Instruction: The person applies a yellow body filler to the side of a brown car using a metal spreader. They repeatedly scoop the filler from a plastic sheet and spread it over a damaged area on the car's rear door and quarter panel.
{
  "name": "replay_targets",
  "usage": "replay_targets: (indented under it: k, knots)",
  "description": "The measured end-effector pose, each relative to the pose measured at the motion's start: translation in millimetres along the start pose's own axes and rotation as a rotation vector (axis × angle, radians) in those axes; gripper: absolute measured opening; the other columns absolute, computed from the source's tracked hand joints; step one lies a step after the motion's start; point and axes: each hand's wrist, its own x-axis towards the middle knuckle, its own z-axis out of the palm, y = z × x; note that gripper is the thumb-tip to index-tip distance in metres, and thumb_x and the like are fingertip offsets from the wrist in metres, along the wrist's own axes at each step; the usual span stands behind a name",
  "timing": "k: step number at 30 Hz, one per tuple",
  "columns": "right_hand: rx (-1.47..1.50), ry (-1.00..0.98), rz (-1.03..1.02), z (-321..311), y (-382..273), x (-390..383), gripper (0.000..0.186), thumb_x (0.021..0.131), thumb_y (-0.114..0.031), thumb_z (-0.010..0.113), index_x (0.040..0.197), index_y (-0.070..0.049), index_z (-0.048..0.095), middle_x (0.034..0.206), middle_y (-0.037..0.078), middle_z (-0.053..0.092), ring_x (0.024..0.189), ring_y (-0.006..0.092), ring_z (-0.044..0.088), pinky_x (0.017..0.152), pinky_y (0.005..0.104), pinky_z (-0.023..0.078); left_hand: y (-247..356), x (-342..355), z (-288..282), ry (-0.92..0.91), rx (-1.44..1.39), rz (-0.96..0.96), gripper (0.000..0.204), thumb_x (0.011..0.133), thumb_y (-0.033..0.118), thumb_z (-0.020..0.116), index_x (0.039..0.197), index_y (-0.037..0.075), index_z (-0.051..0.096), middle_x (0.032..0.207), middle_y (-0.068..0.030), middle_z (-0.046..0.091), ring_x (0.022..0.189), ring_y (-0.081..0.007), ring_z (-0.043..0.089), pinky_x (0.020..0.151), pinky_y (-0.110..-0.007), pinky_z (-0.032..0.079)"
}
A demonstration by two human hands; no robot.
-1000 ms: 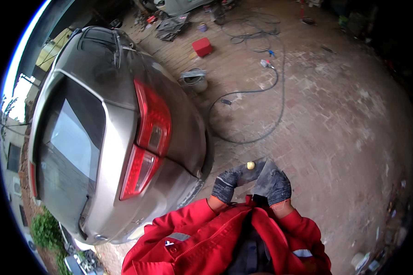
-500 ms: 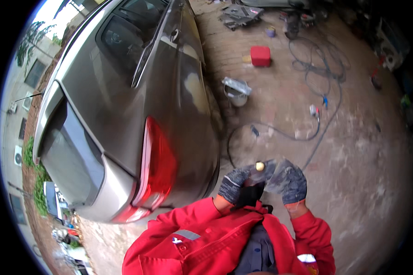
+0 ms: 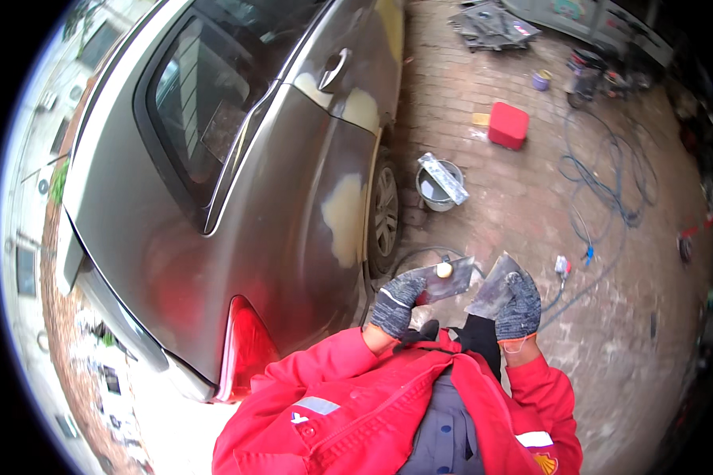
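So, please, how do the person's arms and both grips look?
The left grip and right grip wear mottled dark-grey and whitish knit gloves; the right cuff looks orange-edged. Both sleeves are bright red; the right carries a white band and a yellow emblem.

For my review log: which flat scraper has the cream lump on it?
The left scraper, held in the left hand: the cream lump sits near its upper edge. The right scraper, in the right hand, shows none.
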Motion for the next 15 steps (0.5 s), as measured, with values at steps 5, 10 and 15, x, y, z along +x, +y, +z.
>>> replay_targets:
  k: [5,10,15]
  knots:
    - [-0.157,-0.262,-0.237,27,34,113,0.03,0.089,-0.002,0.054,0.115,-0.003,0.069,0.122,0.016,0.066,0.116,0.033,0.061,0.106,0.0405,0.044,0,64,19,0.373,-0.397,-0.303,0.026,0.099,0.016,0.055,0.118,0.003,0.069,0.094,-0.0038,0.068,0.078,-0.0132,0.058,0.071,-0.03,0.05]
    - [-0.078,-0.531,-0.397,34,34,224,0.031,0.086,-0.001,0.054,0.112,-0.003,0.071,0.12,0.017,0.066,0.117,0.034,0.061,0.104,0.0411,0.047,21,122,47,0.69,-0.45,-0.325,0.028,0.103,0.02,0.053,0.118,0.002,0.068,0.097,-0.002,0.069,0.08,-0.013,0.059,0.072,-0.03,0.051]
    - [0.084,-0.73,-0.348,44,49,311,0.034,0.085,0.001,0.054,0.115,-0.004,0.07,0.121,0.018,0.066,0.117,0.0344,0.061,0.103,0.0413,0.048,52,174,65,0.637,0.292,-0.286,0.029,0.103,0.019,0.053,0.121,0.0,0.066,0.112,-0.008,0.07,0.095,-0.0161,0.065,0.083,-0.033,0.054]
